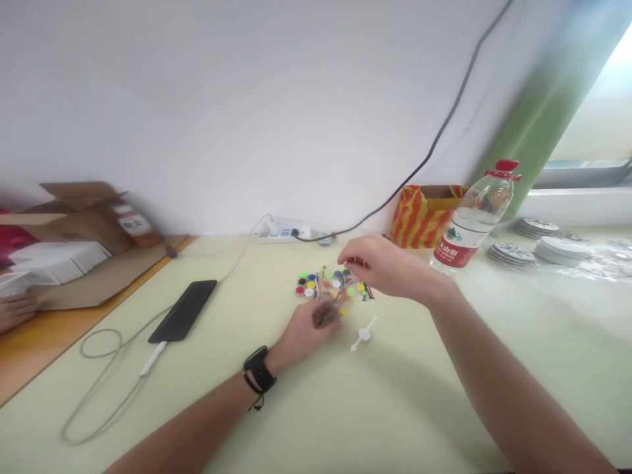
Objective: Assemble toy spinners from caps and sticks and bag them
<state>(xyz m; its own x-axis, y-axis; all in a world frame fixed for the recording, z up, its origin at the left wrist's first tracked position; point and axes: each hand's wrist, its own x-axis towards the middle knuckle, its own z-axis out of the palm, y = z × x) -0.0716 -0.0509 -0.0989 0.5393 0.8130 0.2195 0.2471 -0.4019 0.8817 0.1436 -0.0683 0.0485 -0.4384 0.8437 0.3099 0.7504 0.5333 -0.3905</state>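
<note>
In the middle of the table, my left hand curls around what looks like a clear plastic bag, with a bit of yellow and red showing through it. My right hand is raised just above and to the right, thumb and fingertips pinched at the bag's upper edge. Small round coloured discs in green, black, red, blue, yellow and white lie behind my hands. Thin coloured pointers are beside them, partly hidden by my right hand. A white arrow spinner rests on the table to the right of my left hand.
A black phone with a looping cable lies left. Behind stands a power strip. At right are a water bottle, a striped bag and stacked white discs. Another person's hand is by a cardboard box.
</note>
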